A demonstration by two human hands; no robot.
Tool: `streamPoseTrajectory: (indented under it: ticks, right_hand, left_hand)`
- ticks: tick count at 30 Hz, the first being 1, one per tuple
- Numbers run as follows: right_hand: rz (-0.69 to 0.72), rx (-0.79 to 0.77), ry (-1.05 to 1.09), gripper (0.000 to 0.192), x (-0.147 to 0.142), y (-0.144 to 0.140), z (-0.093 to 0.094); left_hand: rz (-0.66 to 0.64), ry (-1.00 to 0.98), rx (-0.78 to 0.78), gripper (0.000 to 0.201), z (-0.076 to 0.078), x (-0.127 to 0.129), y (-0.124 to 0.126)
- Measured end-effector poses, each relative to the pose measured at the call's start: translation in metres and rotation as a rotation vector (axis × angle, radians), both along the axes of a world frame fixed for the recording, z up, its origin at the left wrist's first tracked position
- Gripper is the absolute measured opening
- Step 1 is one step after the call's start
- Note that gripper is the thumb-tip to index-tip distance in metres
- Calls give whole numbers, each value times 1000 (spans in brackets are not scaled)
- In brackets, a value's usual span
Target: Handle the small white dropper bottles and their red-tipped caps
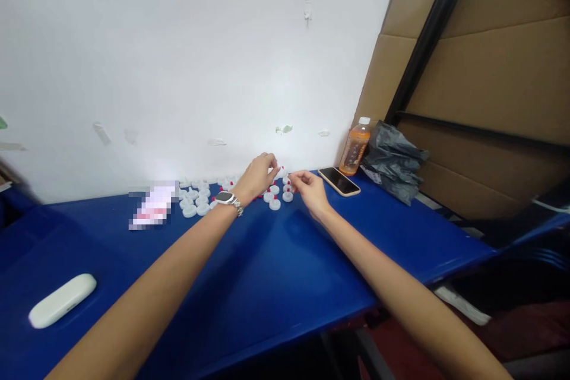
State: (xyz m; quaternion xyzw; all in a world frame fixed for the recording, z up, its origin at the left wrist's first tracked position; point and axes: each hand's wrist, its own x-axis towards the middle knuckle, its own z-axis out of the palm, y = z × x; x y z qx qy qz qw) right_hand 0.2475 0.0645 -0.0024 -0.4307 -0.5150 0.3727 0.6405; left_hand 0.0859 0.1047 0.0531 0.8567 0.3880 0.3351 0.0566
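Small round white plastic caps (275, 204), some with red tips, stand in a cluster along the back of the blue table. My left hand (260, 177), with a watch (227, 197) on its wrist, reaches over the cluster with thumb and fingers pinched. Right at its fingertips is a white cap with a red tip (280, 171); whether the fingers grip it cannot be made out. My right hand (309, 190) is at the cluster's right edge, its thumb and forefinger closed beside the stacked caps (287, 196). Anything between those fingers is too small to tell. More white caps (190, 211), without visible red, lie to the left.
On the blue table (267, 291), a phone (339, 181), a bottle of orange drink (355, 147) and a black plastic bag (394, 160) are at the right. A blurred-out packet (154, 208) and a white case (62, 301) lie left. The wall (200, 59) rises behind; cardboard (499, 71) leans right.
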Motion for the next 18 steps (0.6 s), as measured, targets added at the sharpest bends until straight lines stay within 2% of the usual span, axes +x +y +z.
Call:
streamPoseTrajectory:
  ticks: [2,4,9,12,15,18]
  right_hand:
    - [35,-18,37,27,-11,-9,4]
    - [86,-35,44,26,-26,-20,7]
    - [224,-57,28,24,-64,-41,5]
    - [275,-70,13,27,-76,-46,-1]
    - [284,-82,-2,30,-77,-49,-6]
    - [292,-106,18,32,-72,-50,-8]
  left_hand:
    - [-85,-107,-80,16,1,-19,-23]
    - [-89,-198,-154,18,-6,-39,-45]
    - [-74,-413,-383,23,-45,-77,-82]
    - [-35,-371,-383,23,-61,-85,-91]
    - [-57,-245,-338,28,-64,-84,-96]
    - [-61,-149,-370,29,-65,-81,-99]
